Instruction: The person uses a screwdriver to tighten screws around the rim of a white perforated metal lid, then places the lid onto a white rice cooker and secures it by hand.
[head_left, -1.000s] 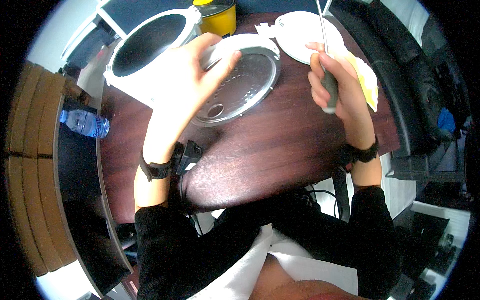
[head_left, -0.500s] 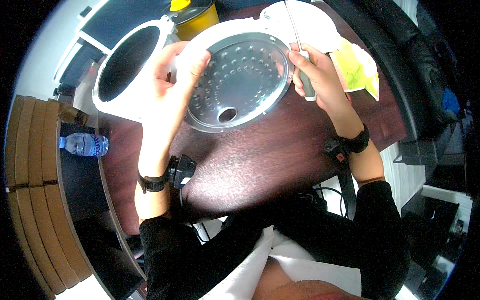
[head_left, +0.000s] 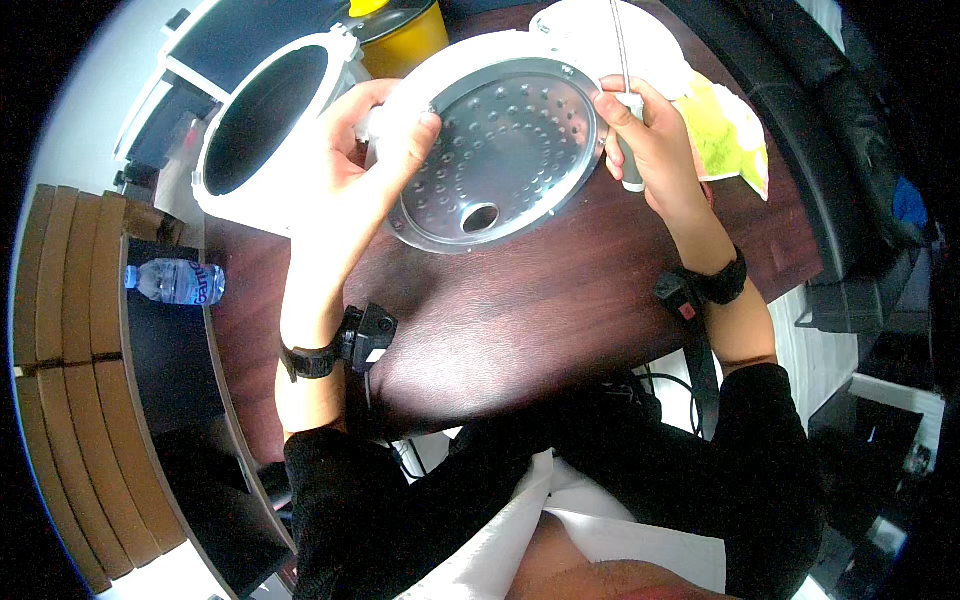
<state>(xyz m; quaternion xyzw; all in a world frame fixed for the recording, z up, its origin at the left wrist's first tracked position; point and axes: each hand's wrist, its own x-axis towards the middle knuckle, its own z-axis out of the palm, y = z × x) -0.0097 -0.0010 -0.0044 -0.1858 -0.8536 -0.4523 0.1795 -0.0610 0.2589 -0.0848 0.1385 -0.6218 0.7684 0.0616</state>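
Left hand clamps a round, white-edged, dimpled silver-metal lid; right hand, clenching a grey-handled, metal-shafted tool, has neared its rim.

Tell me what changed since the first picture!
The lid moved right, nearer the right hand, and tipped to show more of its dimpled side. Nothing was let go: the left hand still holds the lid, the right the screwdriver. The bottle stayed.

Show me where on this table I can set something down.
Widest patch: the table between left forearm and right forearm, nearer than the lid. Smaller ones: between left forearm and bottle; right of the right forearm, nearer than the green sheet. Crowded: the far side, with white pot, yellow pot, white disc and held lid.
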